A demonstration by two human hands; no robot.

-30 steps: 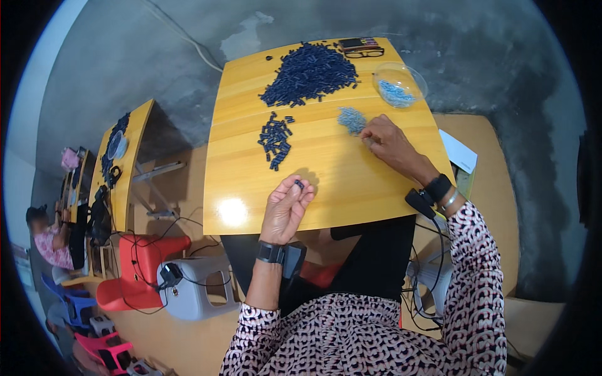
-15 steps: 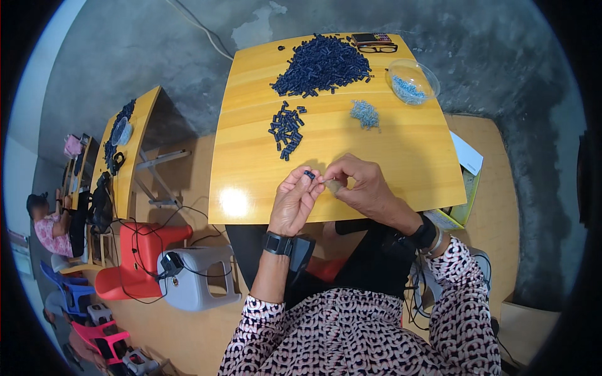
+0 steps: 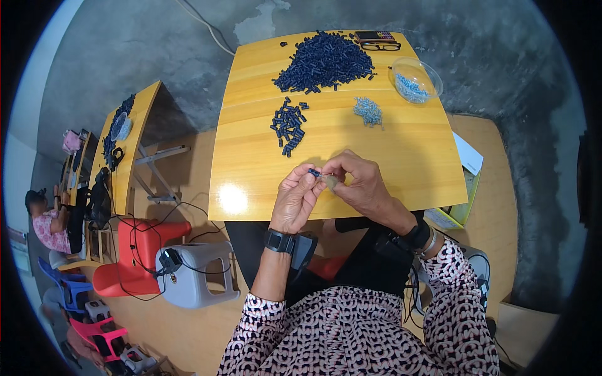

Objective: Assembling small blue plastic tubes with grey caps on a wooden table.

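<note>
Over the near edge of the yellow wooden table (image 3: pixel 244 135), my left hand (image 3: pixel 292 205) is closed, its thumb and fingertips pinching a small dark blue cylindrical piece (image 3: pixel 313 173). My right hand (image 3: pixel 367 188) meets it from the right, thumb and forefinger pressed together at the end of that piece. Whatever lies in the right fingertips is too small to name. A greyish-tan patch shows at the right thumb. Beyond the hands lie a small group of dark blue pieces (image 3: pixel 289 128) and, to the right, a little heap of light blue and clear bits (image 3: pixel 368 111).
A large heap of dark blue pieces (image 3: pixel 326 62) covers the table's far part. Glasses (image 3: pixel 380 46) and a clear bowl (image 3: pixel 431 74) with light blue bits are at far right. Leftward stand a red chair (image 3: pixel 135 250), a grey stool (image 3: pixel 188 285), loose cables and another table (image 3: pixel 135 147).
Both hands remain together at the dark blue piece, which has turned slightly and shows its side more. The whole view has shifted a little.
</note>
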